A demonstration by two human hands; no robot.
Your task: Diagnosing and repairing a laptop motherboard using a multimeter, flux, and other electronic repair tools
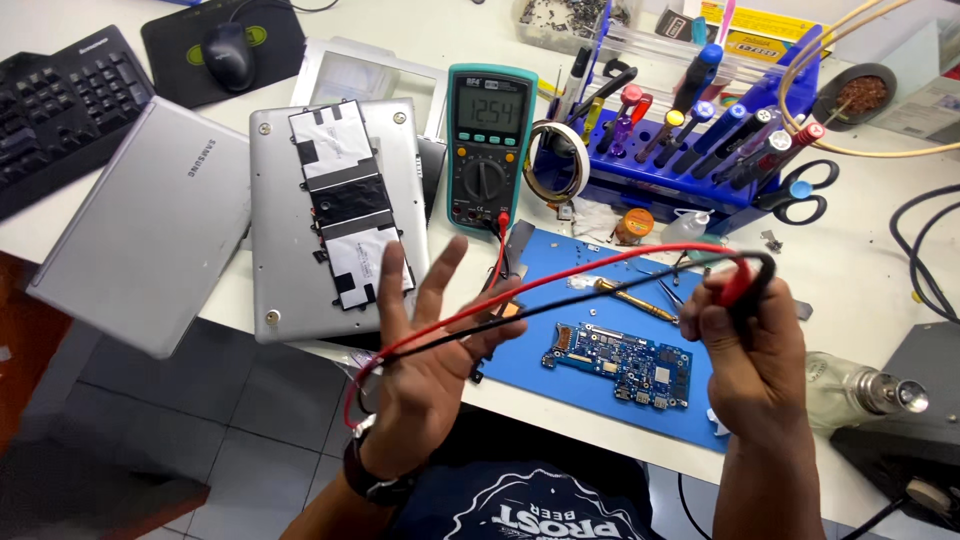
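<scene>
My left hand [430,350] is spread open, palm up, over the desk's front edge, with a red and a black test lead [560,283] draped across its fingers. My right hand [745,345] is closed around the red and black probes [745,280] at the leads' far end. The leads run back to a green-cased multimeter [488,145] standing behind. Between my hands a small blue circuit board [620,362] lies on a blue work mat [600,395]. A brass-handled tool [630,297] lies on the mat just beyond the board.
An opened silver laptop base [285,215] with its battery showing lies at left beside a silver lid [150,225]. A blue rack of screwdrivers [690,140], tape roll [557,160] and scissors [800,195] stand behind. Keyboard [60,105] and mouse [228,55] are far left. A clear bottle [850,385] lies right.
</scene>
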